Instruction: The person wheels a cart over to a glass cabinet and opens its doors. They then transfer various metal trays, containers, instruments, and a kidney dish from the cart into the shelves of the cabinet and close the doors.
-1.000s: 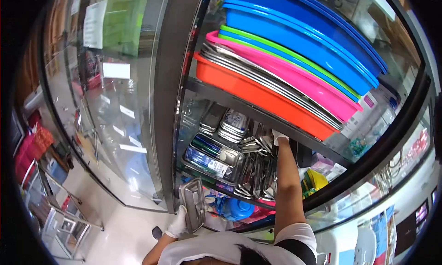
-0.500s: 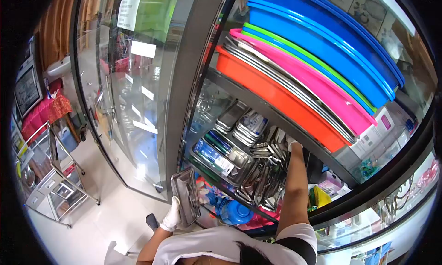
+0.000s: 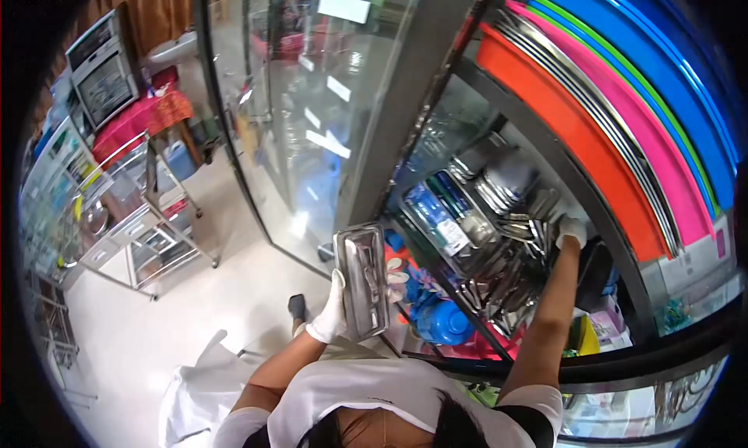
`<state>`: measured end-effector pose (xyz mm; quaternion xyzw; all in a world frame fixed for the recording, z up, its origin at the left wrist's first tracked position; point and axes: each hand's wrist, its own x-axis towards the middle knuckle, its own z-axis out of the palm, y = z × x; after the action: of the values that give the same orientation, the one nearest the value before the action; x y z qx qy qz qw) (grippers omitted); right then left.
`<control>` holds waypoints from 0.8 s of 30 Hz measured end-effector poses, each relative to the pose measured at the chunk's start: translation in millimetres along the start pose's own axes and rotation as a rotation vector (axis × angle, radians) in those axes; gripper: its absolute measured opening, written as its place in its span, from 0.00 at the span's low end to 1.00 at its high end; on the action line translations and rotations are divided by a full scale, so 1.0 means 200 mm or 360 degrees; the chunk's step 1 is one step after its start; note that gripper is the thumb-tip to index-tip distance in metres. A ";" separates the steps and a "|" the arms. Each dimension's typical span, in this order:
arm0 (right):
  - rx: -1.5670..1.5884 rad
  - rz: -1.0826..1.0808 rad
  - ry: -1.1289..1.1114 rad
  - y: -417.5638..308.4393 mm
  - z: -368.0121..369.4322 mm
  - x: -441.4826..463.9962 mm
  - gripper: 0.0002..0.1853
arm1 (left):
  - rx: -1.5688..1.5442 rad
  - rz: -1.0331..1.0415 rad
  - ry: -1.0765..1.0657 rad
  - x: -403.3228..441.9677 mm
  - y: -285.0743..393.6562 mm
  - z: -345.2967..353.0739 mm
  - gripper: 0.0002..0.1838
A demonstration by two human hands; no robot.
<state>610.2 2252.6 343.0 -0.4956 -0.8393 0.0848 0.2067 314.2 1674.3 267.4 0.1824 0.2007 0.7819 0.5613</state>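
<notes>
My left hand [image 3: 330, 312], in a white glove, is closed on the long edge of a rectangular metal instrument tray [image 3: 376, 323], held outside the cabinet. Slender metal instruments [image 3: 363, 265] lie inside that tray. My right hand [image 3: 573, 230], gloved too, reaches into the cabinet shelf at the right side of a heap of metal instruments [image 3: 510, 280]; its fingertips are hard to see, and whether they grip one is unclear. Left of the heap sits a metal tray [image 3: 481, 236] with blue and white packets [image 3: 444, 218]. Behind it are stacked small metal trays [image 3: 499, 189].
Above, a shelf holds nested basins, with an orange basin [image 3: 569, 128] lowest. A glass door [image 3: 312, 136] stands at the left of the cabinet. Below the instruments is a blue container [image 3: 444, 323]. A metal trolley [image 3: 140, 238] stands on the floor to the left.
The view has swung left, so the cabinet sits further right. My left hand still holds the tray, whose inside now faces me more. My right hand stays among the instruments, its glove showing more.
</notes>
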 end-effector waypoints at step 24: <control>0.0556 -0.0564 -0.0913 -1.98 0.13 -1.69 0.14 | 0.0005 -0.0106 0.0052 0.00 0.09 0.06 0.52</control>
<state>425.8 1765.6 367.6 -0.2563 -0.9086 0.3249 0.0561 305.4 1670.7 287.4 0.1638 0.2168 0.7654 0.5834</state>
